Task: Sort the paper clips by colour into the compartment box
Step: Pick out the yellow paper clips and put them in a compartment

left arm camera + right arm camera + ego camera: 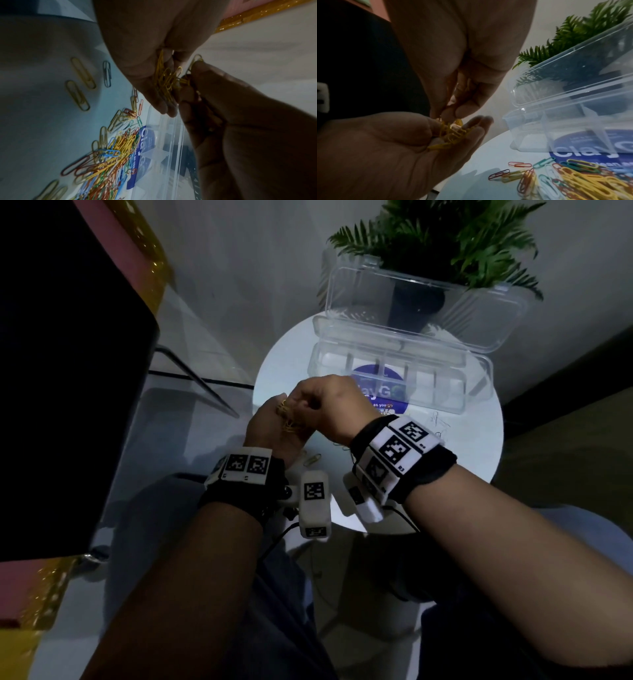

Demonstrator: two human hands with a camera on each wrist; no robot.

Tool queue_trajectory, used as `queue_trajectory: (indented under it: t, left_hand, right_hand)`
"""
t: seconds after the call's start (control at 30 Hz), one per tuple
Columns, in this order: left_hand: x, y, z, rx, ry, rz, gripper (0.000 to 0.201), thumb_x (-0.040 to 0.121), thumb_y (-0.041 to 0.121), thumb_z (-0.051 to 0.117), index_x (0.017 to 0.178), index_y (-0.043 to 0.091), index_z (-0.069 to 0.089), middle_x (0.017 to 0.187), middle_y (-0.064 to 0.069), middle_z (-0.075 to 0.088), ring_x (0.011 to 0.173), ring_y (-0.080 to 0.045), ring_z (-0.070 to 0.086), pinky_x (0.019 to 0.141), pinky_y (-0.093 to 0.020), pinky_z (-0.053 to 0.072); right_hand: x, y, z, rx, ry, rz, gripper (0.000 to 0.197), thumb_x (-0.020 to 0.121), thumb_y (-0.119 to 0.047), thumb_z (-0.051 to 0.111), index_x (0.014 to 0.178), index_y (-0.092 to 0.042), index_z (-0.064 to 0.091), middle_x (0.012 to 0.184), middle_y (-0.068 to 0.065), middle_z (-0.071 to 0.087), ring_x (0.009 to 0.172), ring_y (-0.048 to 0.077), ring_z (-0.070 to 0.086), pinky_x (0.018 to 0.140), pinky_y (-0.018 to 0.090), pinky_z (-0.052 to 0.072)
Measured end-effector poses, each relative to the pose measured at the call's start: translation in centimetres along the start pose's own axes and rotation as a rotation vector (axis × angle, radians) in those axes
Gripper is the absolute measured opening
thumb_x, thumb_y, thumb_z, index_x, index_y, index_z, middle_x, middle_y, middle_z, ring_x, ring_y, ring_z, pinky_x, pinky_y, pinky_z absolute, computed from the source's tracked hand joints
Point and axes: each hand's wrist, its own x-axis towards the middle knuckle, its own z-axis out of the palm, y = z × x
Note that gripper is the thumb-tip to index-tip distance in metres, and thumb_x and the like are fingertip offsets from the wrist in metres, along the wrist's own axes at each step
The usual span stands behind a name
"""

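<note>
My left hand (pixel 274 422) is cupped palm-up at the table's left edge and holds a bunch of yellow paper clips (pixel 165 81). My right hand (pixel 320 402) reaches into that palm from the right, and its fingertips (pixel 453 113) pinch a yellow clip over the bunch (pixel 452 134). On the table below lies a mixed pile of coloured clips (pixel 111 162), which the right wrist view also shows (pixel 573 180). The clear compartment box (pixel 455 402) stands behind the hands with its lid (pixel 421 302) propped open. Its compartments look empty.
The small round white table (pixel 284 364) carries a blue sticker (pixel 376 374) under the box. A potted green plant (pixel 445 241) stands behind the lid. Loose clips (pixel 313 459) lie near my wrists. A large dark panel (pixel 68 371) fills the left side.
</note>
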Motion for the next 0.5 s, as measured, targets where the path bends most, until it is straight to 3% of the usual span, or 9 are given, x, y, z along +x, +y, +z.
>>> queue_trajectory:
  t: [0.07, 0.13, 0.23, 0.3, 0.4, 0.5]
  left_hand:
    - [-0.2, 0.1, 0.0, -0.038, -0.028, -0.013, 0.05, 0.099, 0.008, 0.022, 0.067, -0.001, 0.06, 0.056, -0.01, 0.064, 0.049, -0.015, 0.065, 0.047, -0.017, 0.05]
    - [-0.3, 0.3, -0.1, -0.106, -0.045, -0.037, 0.054, 0.098, 0.012, 0.024, 0.064, -0.001, 0.064, 0.059, -0.01, 0.065, 0.049, -0.016, 0.065, 0.048, -0.018, 0.051]
    - [-0.5, 0.4, -0.2, -0.063, -0.022, -0.06, 0.038, 0.098, 0.022, 0.029, 0.087, 0.002, 0.059, 0.083, -0.013, 0.066, 0.063, -0.019, 0.069, 0.054, -0.022, 0.055]
    - [-0.5, 0.7, -0.3, -0.024, 0.028, -0.067, 0.038, 0.1, 0.026, 0.028, 0.094, 0.004, 0.058, 0.086, -0.011, 0.068, 0.066, -0.018, 0.07, 0.057, -0.023, 0.057]
    - [-0.6, 1.4, -0.5, -0.011, 0.093, -0.047, 0.04, 0.1, 0.026, 0.026, 0.091, 0.005, 0.059, 0.071, -0.008, 0.072, 0.07, -0.017, 0.069, 0.057, -0.022, 0.056]
    - [-0.6, 1.7, -0.7, -0.016, 0.114, -0.023, 0.04, 0.1, 0.025, 0.025, 0.091, 0.005, 0.059, 0.08, -0.009, 0.071, 0.088, -0.018, 0.063, 0.057, -0.022, 0.056]
  right_hand:
    - [-0.1, -0.1, 0.0, -0.029, -0.037, -0.001, 0.015, 0.086, -0.015, 0.063, 0.097, -0.011, 0.072, 0.092, 0.008, 0.073, 0.083, 0.017, 0.065, 0.071, 0.02, 0.049]
    - [-0.3, -0.2, -0.2, -0.017, -0.005, -0.005, 0.019, 0.087, -0.013, 0.06, 0.102, -0.013, 0.072, 0.099, 0.007, 0.073, 0.088, 0.016, 0.065, 0.08, 0.022, 0.049]
    - [-0.7, 0.3, -0.8, 0.071, 0.177, 0.02, 0.019, 0.088, -0.013, 0.058, 0.101, -0.015, 0.071, 0.096, 0.0, 0.071, 0.066, 0.005, 0.06, 0.067, 0.006, 0.044]
    - [-1.1, 1.2, -1.2, 0.04, 0.26, 0.012, 0.016, 0.087, -0.012, 0.059, 0.096, -0.015, 0.071, 0.092, -0.002, 0.066, 0.061, 0.0, 0.052, 0.064, 0.005, 0.04]
    - [-2.2, 3.1, -0.6, -0.151, 0.076, 0.019, 0.016, 0.086, -0.012, 0.059, 0.093, -0.016, 0.072, 0.094, 0.006, 0.066, 0.074, 0.013, 0.055, 0.077, 0.024, 0.046]
    - [-3.0, 4.6, 1.7, -0.289, -0.2, -0.057, 0.021, 0.087, -0.017, 0.06, 0.105, -0.02, 0.07, 0.103, 0.009, 0.061, 0.092, 0.023, 0.058, 0.082, 0.029, 0.045]
